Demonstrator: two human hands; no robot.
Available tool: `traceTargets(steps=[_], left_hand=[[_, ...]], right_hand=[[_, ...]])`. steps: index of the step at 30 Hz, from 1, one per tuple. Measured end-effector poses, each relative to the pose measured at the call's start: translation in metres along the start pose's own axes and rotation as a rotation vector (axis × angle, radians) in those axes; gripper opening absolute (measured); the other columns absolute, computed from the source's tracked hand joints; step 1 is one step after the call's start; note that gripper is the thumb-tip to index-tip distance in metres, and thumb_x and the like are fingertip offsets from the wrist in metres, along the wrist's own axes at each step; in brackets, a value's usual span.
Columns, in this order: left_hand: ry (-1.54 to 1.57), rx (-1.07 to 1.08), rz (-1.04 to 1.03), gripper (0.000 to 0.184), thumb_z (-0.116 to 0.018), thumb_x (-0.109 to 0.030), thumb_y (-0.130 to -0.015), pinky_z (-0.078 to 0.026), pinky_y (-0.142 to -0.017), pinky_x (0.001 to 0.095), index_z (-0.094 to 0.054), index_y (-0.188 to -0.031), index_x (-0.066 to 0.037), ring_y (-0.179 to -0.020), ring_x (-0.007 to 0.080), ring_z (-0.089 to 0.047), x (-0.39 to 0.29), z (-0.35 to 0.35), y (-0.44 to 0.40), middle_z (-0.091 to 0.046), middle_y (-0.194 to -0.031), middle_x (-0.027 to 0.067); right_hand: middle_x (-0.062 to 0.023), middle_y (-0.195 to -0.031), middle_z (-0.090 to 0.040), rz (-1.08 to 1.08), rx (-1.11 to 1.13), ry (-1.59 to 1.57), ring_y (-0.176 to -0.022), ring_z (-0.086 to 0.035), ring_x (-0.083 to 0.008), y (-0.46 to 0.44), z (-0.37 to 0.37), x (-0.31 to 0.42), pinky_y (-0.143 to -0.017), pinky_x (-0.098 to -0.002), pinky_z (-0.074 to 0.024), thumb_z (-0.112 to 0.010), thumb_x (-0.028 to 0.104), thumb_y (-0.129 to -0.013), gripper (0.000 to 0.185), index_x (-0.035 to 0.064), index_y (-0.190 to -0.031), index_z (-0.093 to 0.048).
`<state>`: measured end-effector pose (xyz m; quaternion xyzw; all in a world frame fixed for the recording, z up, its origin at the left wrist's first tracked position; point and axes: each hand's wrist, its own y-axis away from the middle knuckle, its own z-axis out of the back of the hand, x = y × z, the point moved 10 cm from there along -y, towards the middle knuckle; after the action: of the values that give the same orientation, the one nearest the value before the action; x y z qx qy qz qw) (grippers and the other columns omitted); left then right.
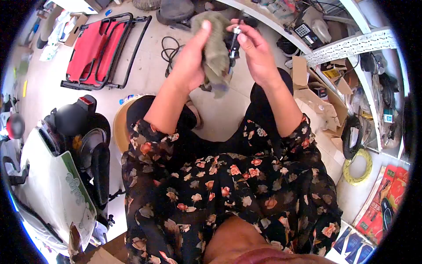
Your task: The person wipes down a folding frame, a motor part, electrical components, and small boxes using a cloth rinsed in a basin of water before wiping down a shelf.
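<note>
over the pale floor (215,125), olive-green cloth (215,59) bunched, blurred; left hand (190,61) closes around it. just beside, right hand (257,50) pinches small black-and-silver part (234,44), thumb against fingers. farther out: red-fabric folding frame (90,50), cardboard box (318,105).

Olive-green cloth (215,53), black-and-silver part (234,44), black floral-print blouse (228,180) (the print coral and cream), red fabric (84,59)

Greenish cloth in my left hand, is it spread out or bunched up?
Bunched up: the left hand holds the cloth gathered in a thick, crumpled wad.
</note>
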<state>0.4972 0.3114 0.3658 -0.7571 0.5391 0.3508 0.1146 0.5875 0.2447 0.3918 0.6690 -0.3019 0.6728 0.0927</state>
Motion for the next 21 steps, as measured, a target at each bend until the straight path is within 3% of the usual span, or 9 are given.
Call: traceTargets(steps=[3, 6, 10, 12, 13, 17, 18, 19, 21], left_hand=[[-0.243, -0.028, -0.068, 0.036, -0.064, -0.027, -0.089, -0.051, -0.072, 0.0318, -0.056, -0.117, -0.007, -0.086, 0.0138, -0.060, 0.002, -0.001, 0.005, -0.063, -0.099, 0.0032], [-0.297, 0.007, -0.099, 0.029, -0.066, -0.022, -0.088, -0.051, -0.071, 0.0302, -0.060, -0.111, -0.006, -0.080, 0.0141, -0.061, -0.002, 0.000, 0.004, -0.065, -0.094, 0.0020], [-0.757, -0.162, -0.357, 0.023, -0.065, -0.021, -0.088, -0.050, -0.069, 0.0287, -0.063, -0.105, -0.004, -0.075, 0.0138, -0.061, -0.021, 0.007, 0.004, -0.066, -0.091, 0.0021], [-0.892, -0.208, -0.465, 0.023, -0.065, -0.020, -0.088, -0.049, -0.069, 0.0280, -0.063, -0.104, -0.004, -0.077, 0.0133, -0.061, -0.026, 0.008, 0.005, -0.066, -0.092, 0.0029], [-0.706, -0.186, -0.411, 0.024, -0.065, -0.020, -0.088, -0.049, -0.070, 0.0287, -0.063, -0.105, -0.004, -0.078, 0.0139, -0.061, -0.020, 0.013, 0.003, -0.066, -0.092, 0.0038], [-0.020, 0.020, -0.141, 0.032, -0.061, -0.024, -0.091, -0.050, -0.078, 0.0331, -0.058, -0.114, -0.003, -0.086, 0.0182, -0.062, -0.002, 0.009, -0.004, -0.065, -0.099, 0.0085], [0.133, 0.102, -0.054, 0.035, -0.059, -0.025, -0.092, -0.050, -0.082, 0.0346, -0.055, -0.117, -0.002, -0.089, 0.0197, -0.062, 0.000, 0.003, -0.003, -0.065, -0.102, 0.0099], [0.287, 0.185, 0.036, 0.038, -0.057, -0.027, -0.093, -0.050, -0.085, 0.0361, -0.053, -0.120, -0.002, -0.093, 0.0213, -0.063, 0.004, -0.004, -0.002, -0.064, -0.104, 0.0113], [0.224, 0.194, 0.037, 0.041, -0.056, -0.029, -0.093, -0.049, -0.089, 0.0367, -0.050, -0.123, -0.002, -0.098, 0.0214, -0.061, 0.008, -0.003, -0.003, -0.062, -0.109, 0.0102]], right_hand=[[-0.0022, -0.112, -0.059, -0.045, -0.044, -0.047, -0.110, -0.050, -0.0123, 0.001, 0.004, -0.014, -0.096, -0.0285, -0.0389, -0.056, 0.025, -0.094, 0.031, 0.0028, -0.115, -0.060], [-0.0013, -0.112, -0.057, -0.132, -0.037, -0.085, -0.102, -0.052, -0.0107, 0.002, -0.003, -0.025, -0.087, -0.0270, -0.0417, -0.057, 0.029, -0.093, 0.032, 0.0023, -0.112, -0.060], [0.0015, -0.105, -0.058, -0.231, -0.056, -0.358, -0.097, -0.052, -0.0097, 0.001, -0.011, -0.031, -0.082, -0.0270, -0.0431, -0.059, 0.029, -0.093, 0.028, 0.0047, -0.107, -0.061], [0.0026, -0.100, -0.058, -0.189, -0.008, -0.308, -0.096, -0.052, -0.0092, -0.006, -0.014, -0.028, -0.083, -0.0280, -0.0431, -0.059, 0.029, -0.093, 0.026, 0.0062, -0.105, -0.061], [0.0031, -0.098, -0.058, -0.165, 0.014, -0.283, -0.096, -0.052, -0.0089, -0.008, -0.016, -0.025, -0.084, -0.0284, -0.0432, -0.059, 0.029, -0.093, 0.025, 0.0070, -0.104, -0.061], [-0.0154, -0.127, -0.056, -0.150, 0.169, -0.586, -0.101, -0.055, -0.0143, -0.018, -0.031, 0.005, -0.082, -0.0291, -0.0451, -0.050, 0.033, -0.096, 0.026, 0.0087, -0.097, -0.060], [-0.0213, -0.141, -0.041, -0.243, 0.294, -0.801, -0.109, -0.055, -0.0183, -0.020, -0.034, 0.002, -0.079, -0.0280, -0.0471, -0.047, 0.034, -0.097, 0.028, 0.0090, -0.097, -0.060], [-0.0200, -0.144, -0.037, -0.219, 0.302, -0.902, -0.110, -0.055, -0.0182, -0.023, -0.034, 0.006, -0.074, -0.0263, -0.0477, -0.044, 0.035, -0.097, 0.030, 0.0095, -0.098, -0.060], [-0.0181, -0.145, -0.036, -0.134, 0.176, -0.802, -0.109, -0.055, -0.0166, -0.028, -0.033, 0.016, -0.068, -0.0237, -0.0467, -0.045, 0.034, -0.097, 0.030, 0.0089, -0.098, -0.061]])
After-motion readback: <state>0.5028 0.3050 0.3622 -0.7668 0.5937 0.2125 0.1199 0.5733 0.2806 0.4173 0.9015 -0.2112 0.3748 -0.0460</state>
